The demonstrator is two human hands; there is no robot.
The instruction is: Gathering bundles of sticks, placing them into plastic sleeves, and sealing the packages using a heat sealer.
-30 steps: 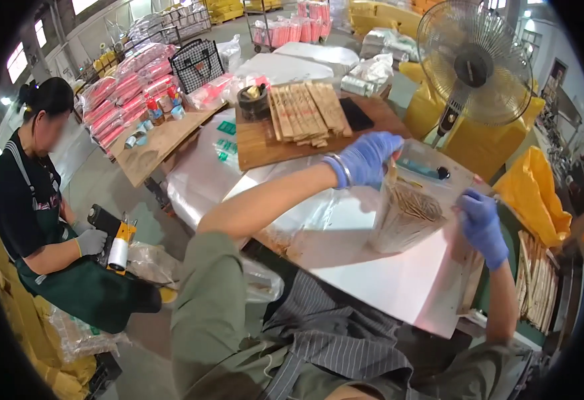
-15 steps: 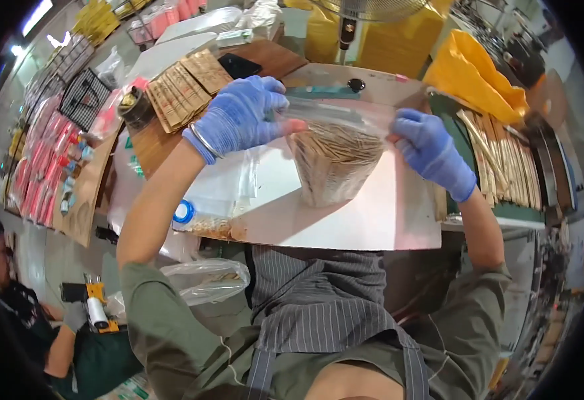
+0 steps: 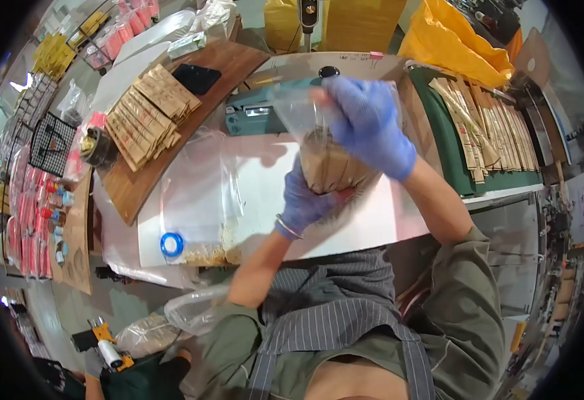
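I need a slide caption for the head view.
A clear bag with brown contents, held at a white work surface: gloved left hand low, gloved right hand near the top.

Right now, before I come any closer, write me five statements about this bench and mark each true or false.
1. The left hand holds the clear bag lower down than the right hand is. True.
2. Both hands are bare. False: both wear blue gloves.
3. Tan strips lie on the brown board. True.
4. The blue ring sits on the green mat. False: the blue ring lies on the white tabletop, left of the left hand.
5. The yellow sack is left of the brown board. False: it is at the upper right, behind the green mat.
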